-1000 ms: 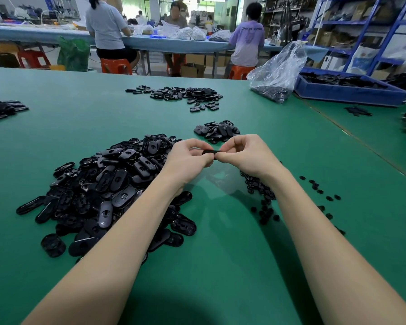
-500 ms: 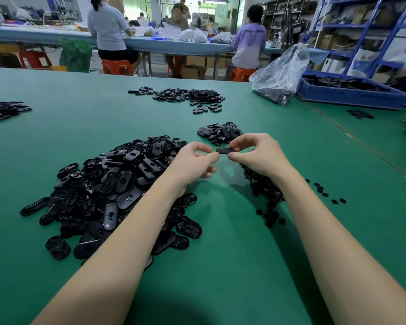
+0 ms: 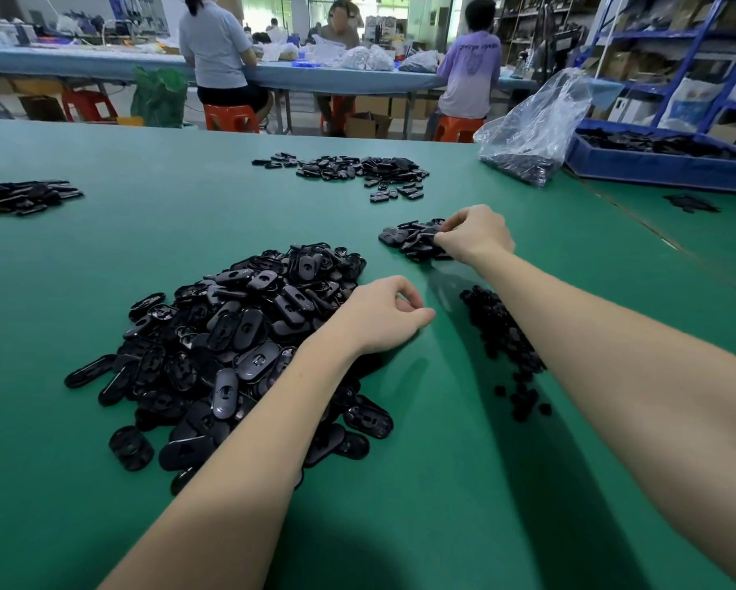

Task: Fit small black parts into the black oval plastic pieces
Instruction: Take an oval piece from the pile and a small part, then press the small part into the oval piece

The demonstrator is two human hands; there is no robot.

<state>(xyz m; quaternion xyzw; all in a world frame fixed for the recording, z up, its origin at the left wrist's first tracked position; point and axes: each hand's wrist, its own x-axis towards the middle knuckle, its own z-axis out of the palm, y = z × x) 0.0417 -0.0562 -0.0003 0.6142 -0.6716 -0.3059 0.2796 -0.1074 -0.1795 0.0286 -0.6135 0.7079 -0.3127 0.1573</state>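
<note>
Black oval piece (image 3: 432, 237) pinched in right hand (image 3: 479, 234) grip, over small finished pile (image 3: 408, 240). Left hand (image 3: 379, 319) empty, loosely curled beside big pile (image 3: 238, 334). Release low, avoid scattering.

Lighting: even, moderately bright indoor light from overhead; brightest patch at the far doorway (image 3: 357, 2), slightly washed out. Shadows: soft, dark bands on the green table (image 3: 442, 483) beneath both forearms, falling toward the viewer; a faint one just below the right hand (image 3: 476, 236) fingers. Glare: small glints on the pile of black oval pieces (image 3: 238, 342) and clear plastic bag (image 3: 536, 125). Distortion: wide-angle bending at the edges; forearms stretched. Focus: background soft.
</note>
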